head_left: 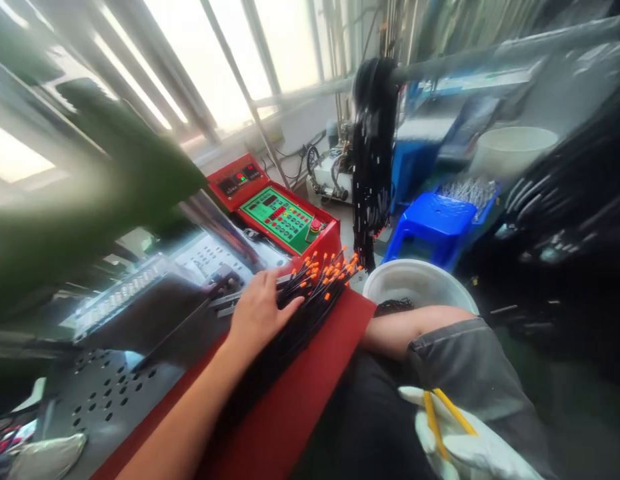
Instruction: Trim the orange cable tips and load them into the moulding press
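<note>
My left hand (260, 312) lies flat on a bundle of black wires with orange tips (320, 283), fingers stretched out across it. The bundle rests on a red table top (295, 413) and its tips point toward the red control box. My right forearm (415, 327), in a grey sleeve, reaches left below the table's edge. Its hand is hidden there, next to a white bucket (420, 283). A white glove with yellow strips (460, 443) shows at the bottom right; I cannot tell whose it is.
A red control box with a green keypad (283, 217) stands behind the wires, and a grey machine with a perforated plate (105, 387) sits at left. A thick hank of black wires (373, 153) hangs from a rail. A blue stool (433, 227) and white tub (510, 150) stand at right.
</note>
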Available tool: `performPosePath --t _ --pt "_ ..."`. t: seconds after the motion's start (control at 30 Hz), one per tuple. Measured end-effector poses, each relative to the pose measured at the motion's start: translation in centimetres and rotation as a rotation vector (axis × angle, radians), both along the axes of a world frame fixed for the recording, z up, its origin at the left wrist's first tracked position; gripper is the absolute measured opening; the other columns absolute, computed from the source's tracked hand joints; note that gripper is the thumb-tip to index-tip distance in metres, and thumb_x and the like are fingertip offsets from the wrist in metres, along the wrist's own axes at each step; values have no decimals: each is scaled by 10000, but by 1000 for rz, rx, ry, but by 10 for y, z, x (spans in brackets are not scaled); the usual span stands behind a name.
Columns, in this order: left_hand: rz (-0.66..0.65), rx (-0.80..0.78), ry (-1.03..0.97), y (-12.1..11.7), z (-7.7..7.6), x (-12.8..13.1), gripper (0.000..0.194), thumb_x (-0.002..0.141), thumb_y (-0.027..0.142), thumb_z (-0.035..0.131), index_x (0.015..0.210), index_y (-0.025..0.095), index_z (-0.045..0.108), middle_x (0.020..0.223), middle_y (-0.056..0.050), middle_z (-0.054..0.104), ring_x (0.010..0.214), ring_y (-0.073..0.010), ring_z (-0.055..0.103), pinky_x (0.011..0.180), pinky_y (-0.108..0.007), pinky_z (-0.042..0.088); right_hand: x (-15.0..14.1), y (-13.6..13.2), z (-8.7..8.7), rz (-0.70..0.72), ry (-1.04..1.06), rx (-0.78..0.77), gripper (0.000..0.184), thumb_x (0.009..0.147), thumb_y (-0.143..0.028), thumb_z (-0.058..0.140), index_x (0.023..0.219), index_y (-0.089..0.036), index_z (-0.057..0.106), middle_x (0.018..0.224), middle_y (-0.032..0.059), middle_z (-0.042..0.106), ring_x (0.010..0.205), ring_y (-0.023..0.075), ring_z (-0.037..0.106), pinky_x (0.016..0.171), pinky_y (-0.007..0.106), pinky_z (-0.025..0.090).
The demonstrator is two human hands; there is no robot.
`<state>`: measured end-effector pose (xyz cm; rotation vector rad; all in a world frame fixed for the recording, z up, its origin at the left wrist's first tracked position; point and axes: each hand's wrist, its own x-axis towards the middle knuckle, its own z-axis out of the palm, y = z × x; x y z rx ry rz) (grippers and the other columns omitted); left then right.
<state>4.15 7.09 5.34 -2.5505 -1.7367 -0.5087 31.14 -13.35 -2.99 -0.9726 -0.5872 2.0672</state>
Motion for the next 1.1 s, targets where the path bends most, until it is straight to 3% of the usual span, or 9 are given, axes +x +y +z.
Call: performPosePath --t 0.17,0.3,0.4,0.5,0.57,0.63,0.8,0.97,1.1 --pt "-34 -50 55 14 -22 -23 336 877 456 451 1034 196 594 995 -62 565 901 -208 573 799 -318 460 -16 21 0 -33 78 -45 648 646 -435 665 1219 -179 501 784 27 554 491 80 453 448 214 311" --pt "73 -91 -6 19 -20 -29 305 875 456 457 922 207 627 924 -37 603 851 -199 579 745 -301 454 -18 27 -1 28 2 -13 634 622 -392 685 1202 -176 550 738 22 553 587 117 469 591 264 389" --pt "167 75 4 20 -13 -26 342 858 435 497 1059 173 584 991 -82 598 946 -256 554 842 -367 437 -20 28 -15 84 -9 6 653 591 -413 697 1189 -191 560 686 7 529 577 142 470 645 332 416" --pt "9 185 -66 9 -4 -1 294 870 368 507 1097 188 558 1012 -77 592 965 -237 548 879 -352 428 -27 30 -30 99 12 3 728 524 -429 731 1188 -192 550 674 8 534 581 160 488 634 350 411" --pt "-204 62 -90 0 -2 27 191 890 327 483 1006 216 587 949 -39 602 877 -180 577 805 -280 452 -31 33 -35 103 27 12 785 487 -453 748 1197 -193 540 700 20 552 591 164 501 622 346 405" --pt "-289 -53 5 -4 -6 56 192 902 315 451 984 215 593 937 -37 599 818 -167 591 694 -256 457 -33 35 -37 115 43 25 823 461 -470 760 1202 -187 538 717 32 564 579 162 504 603 341 401" --pt "-101 -61 206 15 -26 88 225 885 303 446 916 148 607 934 -91 595 786 -223 602 568 -285 406 -32 37 -30 98 70 64 774 530 -515 728 1210 -198 539 745 47 582 601 173 517 626 355 412" --pt "-141 -252 -311 25 -23 77 226 872 344 498 896 197 668 872 -32 644 791 -178 588 710 -270 422 -25 37 -27 63 82 97 708 551 -465 738 1189 -213 563 787 61 605 592 168 532 618 347 429" --pt "-175 -713 -776 13 -12 79 295 864 402 514 816 166 686 745 -18 642 664 -133 541 603 -223 395 -19 42 -21 3 72 109 711 564 -419 732 1215 -217 530 818 60 605 567 155 539 550 305 430"
